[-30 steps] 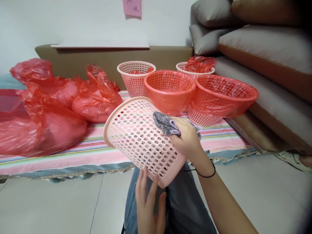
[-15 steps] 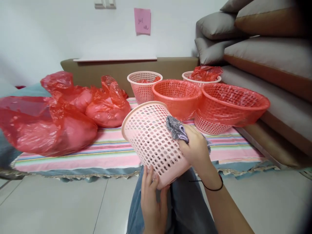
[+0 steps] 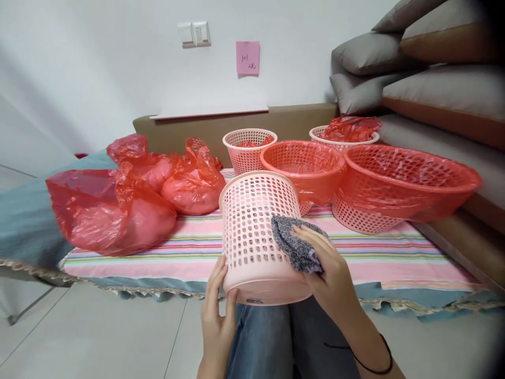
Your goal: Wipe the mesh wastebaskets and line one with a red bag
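A pale pink plastic basket with a lattice of holes is tilted above my lap, its rim pointing away and its solid base towards me. My left hand grips the base's lower left edge, thumb on the bottom and fingers along the side. Pressed against the basket's right side is a grey cloth with a lilac edge, held under the fingers of my right hand. The inside of the basket is seen only through its holes.
Red plastic bags with pink contents rest at left on a striped cloth. Behind stand a pink basket, two baskets lined with red bags, and another holding a crumpled bag. Grey cushions pile up at right.
The basket has turned more upright, showing its base. My left hand has moved to its left edge. My right hand and the cloth have slid lower on the side, and the view has shifted.
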Tool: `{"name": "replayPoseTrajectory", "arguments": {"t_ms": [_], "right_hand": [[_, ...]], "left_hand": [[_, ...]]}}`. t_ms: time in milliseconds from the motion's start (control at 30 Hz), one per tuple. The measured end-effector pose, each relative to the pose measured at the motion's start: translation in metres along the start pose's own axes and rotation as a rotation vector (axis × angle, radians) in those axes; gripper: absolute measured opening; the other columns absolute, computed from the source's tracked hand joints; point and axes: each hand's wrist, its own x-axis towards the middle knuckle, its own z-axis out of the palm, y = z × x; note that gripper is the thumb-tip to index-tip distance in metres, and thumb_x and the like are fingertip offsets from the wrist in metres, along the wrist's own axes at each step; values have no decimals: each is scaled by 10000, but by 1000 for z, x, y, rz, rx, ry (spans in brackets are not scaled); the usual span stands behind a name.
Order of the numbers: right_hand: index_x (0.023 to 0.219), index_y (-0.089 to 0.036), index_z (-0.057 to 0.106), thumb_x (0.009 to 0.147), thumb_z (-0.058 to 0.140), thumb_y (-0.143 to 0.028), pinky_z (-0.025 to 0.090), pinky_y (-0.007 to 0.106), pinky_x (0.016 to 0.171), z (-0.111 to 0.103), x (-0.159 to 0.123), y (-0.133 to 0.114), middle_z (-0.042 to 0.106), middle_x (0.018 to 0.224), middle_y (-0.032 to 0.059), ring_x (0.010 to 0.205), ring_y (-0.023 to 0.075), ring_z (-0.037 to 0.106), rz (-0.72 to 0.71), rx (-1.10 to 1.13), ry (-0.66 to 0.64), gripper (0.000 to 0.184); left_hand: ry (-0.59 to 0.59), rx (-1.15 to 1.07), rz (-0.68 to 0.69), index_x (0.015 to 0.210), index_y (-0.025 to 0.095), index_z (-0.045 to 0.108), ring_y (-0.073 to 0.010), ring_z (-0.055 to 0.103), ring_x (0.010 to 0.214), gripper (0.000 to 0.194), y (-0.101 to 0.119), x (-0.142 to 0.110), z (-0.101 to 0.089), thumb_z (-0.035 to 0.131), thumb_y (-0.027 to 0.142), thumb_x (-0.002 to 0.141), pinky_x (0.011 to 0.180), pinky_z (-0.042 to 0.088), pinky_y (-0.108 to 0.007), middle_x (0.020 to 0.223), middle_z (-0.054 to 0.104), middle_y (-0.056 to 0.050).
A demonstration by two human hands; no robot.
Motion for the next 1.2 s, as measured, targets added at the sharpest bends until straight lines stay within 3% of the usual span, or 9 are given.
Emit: {"name": "replayPoseTrajectory", "arguments": {"t_ms": [100,267,533,767,900,967,1033,1133,1200], "right_hand": [[1326,-230,563,690,456,-38,397,551,1121,4,-3,-4,589,1388,67,1340,280,476,-2,-16,-1,673],[1315,-213,570,653,424,-31,381,538,1135,8,-2,-9,590,1385,59,1351,263,460,0,-9,-7,702],[1325,-243,567,700,434,-50,352,563,1150,17,-1,-20,575,1410,40,1388,269,419,5,60,-56,668],[1335,-253,570,809,483,-87,364,522,1150,33,-20,-9,564,1417,70,1346,260,488,199,160,200,559],[1211,-174,650,807,589,-279,466,502,1031,40,-23,6,674,1257,126,1183,314,611,565,235,325,422],[1135,-150,673,768,639,-396,501,507,949,46,-23,16,724,1134,139,1087,341,649,759,285,380,443],[1117,-146,671,738,661,-460,501,507,928,52,-23,25,734,1107,138,1069,348,652,863,342,420,493],[1098,-137,670,752,643,-438,516,496,904,63,-25,28,738,1085,140,1038,337,661,863,359,435,459],[1127,-139,658,781,606,-339,514,497,934,69,-26,22,722,1127,145,1069,322,653,715,300,397,403]], "left_hand": [[37,4,-34,1317,317,588,-292,472,1376,481,-1,-5,2,715,288,853,1157,372,-474,1471,535,-73],[90,-5,-95,1275,310,604,-273,468,1381,425,-5,-12,5,705,285,863,1159,369,-440,1468,539,-64],[153,-134,-247,1263,287,579,-289,442,1398,436,-18,-8,-2,708,372,856,1135,392,-414,1494,501,-86],[168,-221,-303,1312,302,507,-276,379,1435,529,-23,-6,2,720,419,841,1159,335,-380,1597,349,-85],[203,-206,-335,1291,298,511,-282,387,1423,542,-14,-3,7,729,461,822,1162,315,-384,1611,316,-90],[241,-203,-351,1267,275,518,-287,412,1399,530,-10,-2,9,704,508,829,1160,308,-405,1565,382,-112],[264,-204,-388,1265,260,511,-296,455,1353,561,-8,-1,10,678,566,826,1141,328,-434,1478,468,-125],[323,-206,-479,1262,271,503,-299,485,1304,613,-11,0,10,645,654,805,1097,372,-459,1382,520,-101],[386,-268,-575,1264,296,495,-295,504,1276,647,-15,1,8,617,714,785,1046,418,-460,1368,527,-86]]}}
